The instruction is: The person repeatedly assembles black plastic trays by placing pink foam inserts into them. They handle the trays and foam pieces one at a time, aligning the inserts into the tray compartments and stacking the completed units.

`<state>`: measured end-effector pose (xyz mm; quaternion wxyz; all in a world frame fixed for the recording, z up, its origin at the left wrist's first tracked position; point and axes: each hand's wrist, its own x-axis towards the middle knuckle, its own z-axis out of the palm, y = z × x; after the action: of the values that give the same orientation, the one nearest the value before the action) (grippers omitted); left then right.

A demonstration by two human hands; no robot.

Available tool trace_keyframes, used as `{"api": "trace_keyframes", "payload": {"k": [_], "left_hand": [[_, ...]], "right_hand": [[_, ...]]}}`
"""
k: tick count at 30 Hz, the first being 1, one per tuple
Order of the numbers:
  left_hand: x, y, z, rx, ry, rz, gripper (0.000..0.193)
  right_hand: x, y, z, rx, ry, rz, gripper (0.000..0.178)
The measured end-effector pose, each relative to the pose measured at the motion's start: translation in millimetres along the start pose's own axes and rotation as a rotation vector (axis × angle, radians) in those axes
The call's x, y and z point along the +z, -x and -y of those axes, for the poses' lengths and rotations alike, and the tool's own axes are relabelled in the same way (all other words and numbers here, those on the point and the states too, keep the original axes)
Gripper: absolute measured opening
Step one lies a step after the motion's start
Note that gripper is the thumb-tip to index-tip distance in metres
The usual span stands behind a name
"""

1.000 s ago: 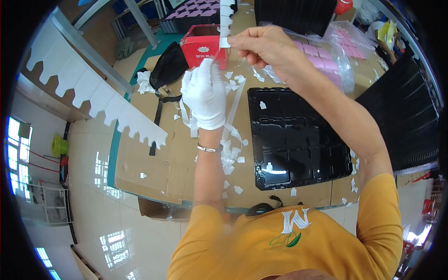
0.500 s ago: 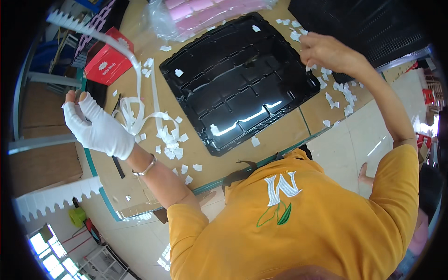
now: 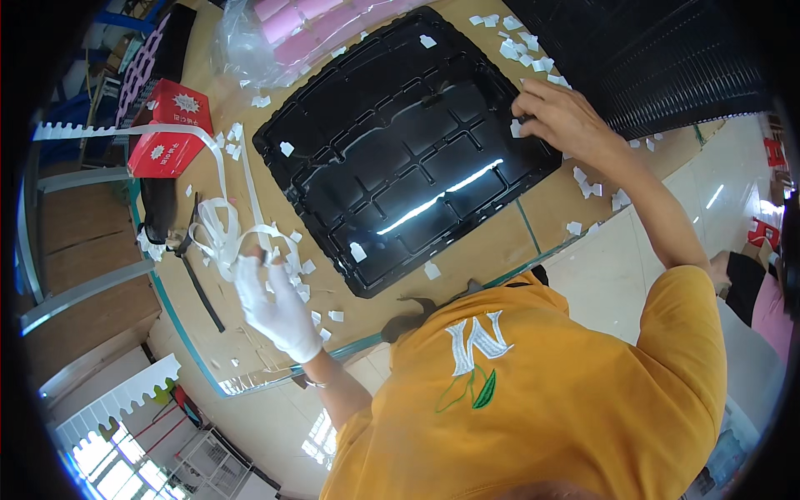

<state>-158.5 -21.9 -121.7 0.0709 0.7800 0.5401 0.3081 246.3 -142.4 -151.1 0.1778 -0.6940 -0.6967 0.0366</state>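
A black moulded plastic tray (image 3: pixel 400 158) lies flat on the table, with a few small white notched pieces (image 3: pixel 287 149) on it. My bare right hand (image 3: pixel 562 121) is at the tray's right edge, its thumb and finger pinching a small white piece (image 3: pixel 516 128) over the rim. My left hand (image 3: pixel 275 304) wears a white fingerless glove. It hovers by a loose tangle of white strip (image 3: pixel 218 233) left of the tray, thumb and fingers slightly apart. Its fingertips overlap the strip and scattered white pieces; whether they touch cannot be made out.
Clear bags with pink items (image 3: pixel 308 29) lie at the back. A red box (image 3: pixel 171 129) stands at the far left. Black ribbed sheets (image 3: pixel 633 58) are at the back right, beside more white pieces (image 3: pixel 521 50). A dark narrow strip (image 3: pixel 200 292) lies near the table's left edge.
My left hand has come down and right from beside the red box to the tangled strip. My right hand has shifted slightly, and a white piece now shows in its fingers. The view has shifted.
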Motion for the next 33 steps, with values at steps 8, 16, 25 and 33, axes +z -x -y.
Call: {"api": "trace_keyframes", "payload": {"k": [8, 16, 25, 33], "left_hand": [[24, 22, 8, -0.014, 0.150, 0.030, 0.021], [10, -26, 23, 0.036, 0.123, -0.166, 0.025], [3, -235, 68, 0.043, 0.572, -0.262, 0.067], [29, -248, 64, -0.090, 1.050, -0.128, 0.034]], "right_hand": [[8, 7, 7, 0.014, 0.098, 0.019, 0.008], [8, 14, 9, -0.167, 0.156, -0.061, 0.010], [4, -24, -50, 0.213, 0.559, -0.128, 0.022], [-21, -80, 19, 0.129, 0.470, -0.160, 0.038]]}}
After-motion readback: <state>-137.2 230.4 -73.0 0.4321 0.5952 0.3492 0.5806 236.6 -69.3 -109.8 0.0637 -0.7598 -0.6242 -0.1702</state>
